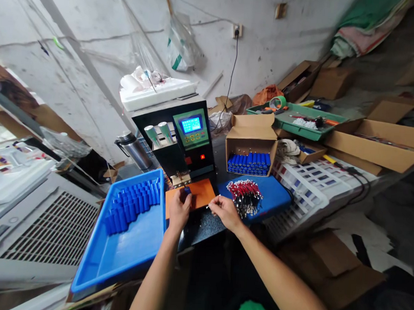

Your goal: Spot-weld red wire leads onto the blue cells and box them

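My left hand (180,210) is closed around a blue cylindrical battery cell (187,190), mostly hidden by the fingers, over the orange plate (204,194) of a spot welder (193,147). The welder's electrode tips (180,177) stand just beyond that hand. Off the plate's right edge, my right hand (225,212) pinches something tiny with a pale tip, too small to name. Beside it a pile of red and black wire leads (245,194) with white ends lies on a blue pad (273,196).
Upright blue cells fill the back of a blue tray (127,250) at left. A cardboard box (252,134) behind the leads holds stacked blue cells. A steel flask (134,151) stands left of the welder; a white plastic basket (297,193) is at right.
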Available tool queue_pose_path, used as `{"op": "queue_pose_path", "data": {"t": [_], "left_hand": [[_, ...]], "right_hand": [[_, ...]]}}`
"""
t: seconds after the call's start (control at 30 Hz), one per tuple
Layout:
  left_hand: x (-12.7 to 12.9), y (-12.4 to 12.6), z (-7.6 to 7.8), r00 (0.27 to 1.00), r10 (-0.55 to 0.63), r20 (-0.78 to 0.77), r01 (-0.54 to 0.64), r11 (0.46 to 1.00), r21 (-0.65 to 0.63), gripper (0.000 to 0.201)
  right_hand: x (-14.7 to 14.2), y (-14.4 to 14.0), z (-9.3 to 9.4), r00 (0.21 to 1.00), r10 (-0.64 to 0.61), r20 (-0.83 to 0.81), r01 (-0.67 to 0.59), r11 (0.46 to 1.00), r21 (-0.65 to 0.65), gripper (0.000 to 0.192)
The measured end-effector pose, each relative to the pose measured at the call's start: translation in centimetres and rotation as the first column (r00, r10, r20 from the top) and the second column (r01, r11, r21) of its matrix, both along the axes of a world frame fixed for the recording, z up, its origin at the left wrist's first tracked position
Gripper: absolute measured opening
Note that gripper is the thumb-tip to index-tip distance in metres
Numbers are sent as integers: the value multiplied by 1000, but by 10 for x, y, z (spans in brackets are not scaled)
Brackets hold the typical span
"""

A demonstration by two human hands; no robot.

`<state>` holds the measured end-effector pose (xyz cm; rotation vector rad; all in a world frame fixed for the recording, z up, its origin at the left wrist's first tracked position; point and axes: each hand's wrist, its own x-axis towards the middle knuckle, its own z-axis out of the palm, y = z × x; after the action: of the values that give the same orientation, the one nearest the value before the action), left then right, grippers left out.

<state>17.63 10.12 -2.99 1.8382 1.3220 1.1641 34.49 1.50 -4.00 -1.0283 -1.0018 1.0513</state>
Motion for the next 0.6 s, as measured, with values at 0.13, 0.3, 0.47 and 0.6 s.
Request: {"op": "queue_pose_path", "data": {"t": [0.13, 0.3, 0.47, 0.6], "left_hand": [[3, -2, -5, 999, 26, 26, -26, 1000, -4, 33], [6, -5, -3, 998, 48, 33, -48, 998, -29, 37], [7, -8, -3, 997, 76, 3, -76, 997, -16, 37], [5, -8, -7, 996, 75, 46, -75, 997, -4, 38]], "right_hand": [[-3, 20, 10, 998, -68, 12, 67, 997, 34, 26], [-18, 58, 20, 995, -103, 5, 103, 993, 58, 27], [-38, 83, 17, 994, -69, -88, 73, 997, 33, 26], [-46, 89, 14, 997, -61, -43, 63, 997, 42, 25]]}}
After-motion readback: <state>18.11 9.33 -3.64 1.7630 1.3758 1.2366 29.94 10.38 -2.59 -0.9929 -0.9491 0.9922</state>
